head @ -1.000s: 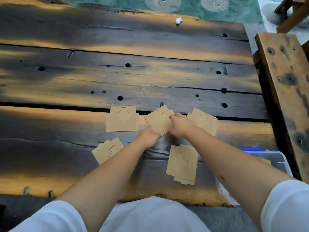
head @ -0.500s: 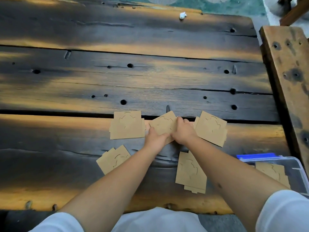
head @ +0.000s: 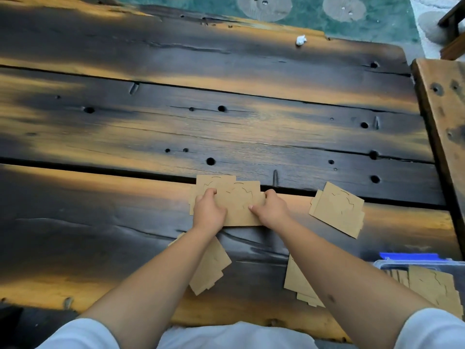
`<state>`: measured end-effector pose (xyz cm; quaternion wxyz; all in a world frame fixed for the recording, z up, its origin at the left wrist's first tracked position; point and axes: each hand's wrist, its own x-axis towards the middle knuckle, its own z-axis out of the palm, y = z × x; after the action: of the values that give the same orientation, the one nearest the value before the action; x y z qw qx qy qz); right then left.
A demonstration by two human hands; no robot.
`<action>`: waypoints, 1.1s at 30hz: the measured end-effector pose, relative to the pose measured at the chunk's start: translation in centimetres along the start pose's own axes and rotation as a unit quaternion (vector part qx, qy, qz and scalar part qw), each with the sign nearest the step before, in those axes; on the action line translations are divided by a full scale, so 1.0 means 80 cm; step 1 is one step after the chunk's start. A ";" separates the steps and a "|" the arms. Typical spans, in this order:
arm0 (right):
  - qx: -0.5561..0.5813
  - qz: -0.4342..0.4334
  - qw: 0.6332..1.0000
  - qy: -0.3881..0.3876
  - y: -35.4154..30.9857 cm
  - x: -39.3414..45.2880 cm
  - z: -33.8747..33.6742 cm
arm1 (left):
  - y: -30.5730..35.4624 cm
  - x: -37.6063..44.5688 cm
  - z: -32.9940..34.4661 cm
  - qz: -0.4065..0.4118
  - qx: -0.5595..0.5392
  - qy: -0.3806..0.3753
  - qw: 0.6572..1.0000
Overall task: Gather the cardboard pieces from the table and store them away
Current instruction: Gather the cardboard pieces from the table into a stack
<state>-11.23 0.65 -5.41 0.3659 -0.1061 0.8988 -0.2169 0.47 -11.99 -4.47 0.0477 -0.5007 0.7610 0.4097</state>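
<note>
Charred plank table (head: 151, 122), cardboard piece (head: 240, 205) seemingly gripped between left hand (head: 208, 212), right hand (head: 273, 210)

near cardboard piece (head: 211, 268) half under left forearm, clear bin (head: 415, 264) cut by right edge

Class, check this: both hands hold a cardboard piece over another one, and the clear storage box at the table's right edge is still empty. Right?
Not quite. The head view shows the clear storage box already holding cardboard. The rest stands: left hand and right hand hold a cardboard piece over another.
</note>
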 end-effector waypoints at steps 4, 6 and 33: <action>-0.017 -0.004 1.000 0.003 -0.029 0.010 0.028 | -0.024 0.025 -0.025 -0.001 0.002 0.005 1.000; -0.025 0.003 1.000 0.006 -0.039 0.015 0.041 | -0.035 0.036 -0.032 -0.005 0.006 0.007 1.000; 0.043 0.000 0.999 0.033 -0.046 0.026 0.047 | -0.041 0.071 -0.036 0.028 0.036 -0.035 0.998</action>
<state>-9.94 -4.51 -7.35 0.3405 -0.0831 0.9001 -0.2587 1.29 -18.56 -7.17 0.0810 -0.4628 0.7868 0.4003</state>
